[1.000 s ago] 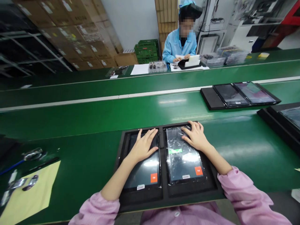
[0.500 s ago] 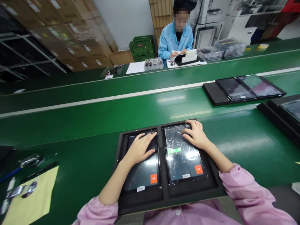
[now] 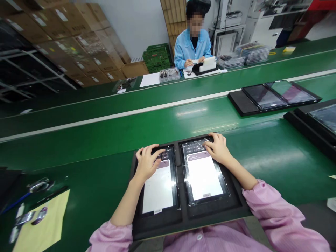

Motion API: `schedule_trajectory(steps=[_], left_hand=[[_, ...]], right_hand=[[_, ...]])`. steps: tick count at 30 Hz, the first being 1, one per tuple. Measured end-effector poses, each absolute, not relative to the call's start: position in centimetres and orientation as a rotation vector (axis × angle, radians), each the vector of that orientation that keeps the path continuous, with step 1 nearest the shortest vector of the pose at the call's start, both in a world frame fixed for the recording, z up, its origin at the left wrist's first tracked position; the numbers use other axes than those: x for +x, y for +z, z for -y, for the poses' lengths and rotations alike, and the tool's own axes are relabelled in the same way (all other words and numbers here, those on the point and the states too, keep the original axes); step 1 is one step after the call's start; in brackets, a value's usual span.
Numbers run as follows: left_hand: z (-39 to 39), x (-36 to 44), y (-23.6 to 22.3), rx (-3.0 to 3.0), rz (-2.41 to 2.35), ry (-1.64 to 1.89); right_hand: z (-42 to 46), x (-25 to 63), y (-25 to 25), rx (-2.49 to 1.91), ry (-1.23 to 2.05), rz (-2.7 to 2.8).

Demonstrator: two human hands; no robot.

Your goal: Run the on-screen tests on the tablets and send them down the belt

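A black foam tray (image 3: 185, 210) lies in front of me with two tablets side by side in its recesses. Both the left tablet (image 3: 159, 192) and the right tablet (image 3: 206, 175) show bright white panels with a mauve band on top. My left hand (image 3: 147, 162) rests over the upper left of the left tablet, fingers apart, one fingertip at its screen. At the upper right corner of the right tablet is my right hand (image 3: 219, 149), its fingers spread and curved over the tray's far edge, thumb side at the screen. Neither hand holds anything.
Beyond the tray runs a green conveyor (image 3: 157, 119). Another foam tray (image 3: 241, 105) with tablets lies at back right, a further one (image 3: 301, 122) nearer. At left, yellow paper (image 3: 44, 227) lies by a pen. A co-worker in blue (image 3: 181, 45) sits opposite.
Both screens went from dark with orange "Fail" squares to white panels. My left hand moved left toward the tablet's upper left edge. My right hand stayed nearly in place.
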State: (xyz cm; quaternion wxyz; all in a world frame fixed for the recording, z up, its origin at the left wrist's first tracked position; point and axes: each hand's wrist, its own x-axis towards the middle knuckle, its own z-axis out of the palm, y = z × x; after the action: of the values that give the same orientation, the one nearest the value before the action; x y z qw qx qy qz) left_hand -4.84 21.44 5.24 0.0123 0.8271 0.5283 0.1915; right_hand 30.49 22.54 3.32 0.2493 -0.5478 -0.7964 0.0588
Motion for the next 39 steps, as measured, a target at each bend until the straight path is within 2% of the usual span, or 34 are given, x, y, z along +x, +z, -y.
schedule_trajectory(steps=[3, 7, 13, 16, 24, 33, 39], left_hand=[[-22.7, -4.6, 6.2, 2.505, -1.577, 0.659], [-25.0, -3.5, 7.4, 2.428, -1.324, 0.36], [-26.2, -2.4, 7.2, 2.598, -1.354, 0.077], [-26.3, -2.3, 7.0, 2.693, -1.347, 0.009], [-26.6, -3.5, 7.8, 2.428, -1.299, 0.211], [-28.3, -6.4, 5.4, 2.291, -1.352, 0.314], [-28.8, -7.6, 4.3, 2.446, -1.262, 0.16]], right_hand=[[-22.7, 30.4, 3.1, -1.564, 0.154, 2.09], [-22.9, 30.1, 2.9, -1.797, 0.126, 1.936], [-22.6, 29.4, 3.1, -1.988, 0.014, 1.945], [-22.8, 29.7, 3.2, -1.98, 0.133, 1.968], [-24.7, 31.9, 2.0, -1.821, 0.77, 1.696], [-25.0, 31.8, 3.1, -1.723, 0.996, 1.569], [-24.4, 31.1, 3.4, -1.833, 0.837, 1.624]])
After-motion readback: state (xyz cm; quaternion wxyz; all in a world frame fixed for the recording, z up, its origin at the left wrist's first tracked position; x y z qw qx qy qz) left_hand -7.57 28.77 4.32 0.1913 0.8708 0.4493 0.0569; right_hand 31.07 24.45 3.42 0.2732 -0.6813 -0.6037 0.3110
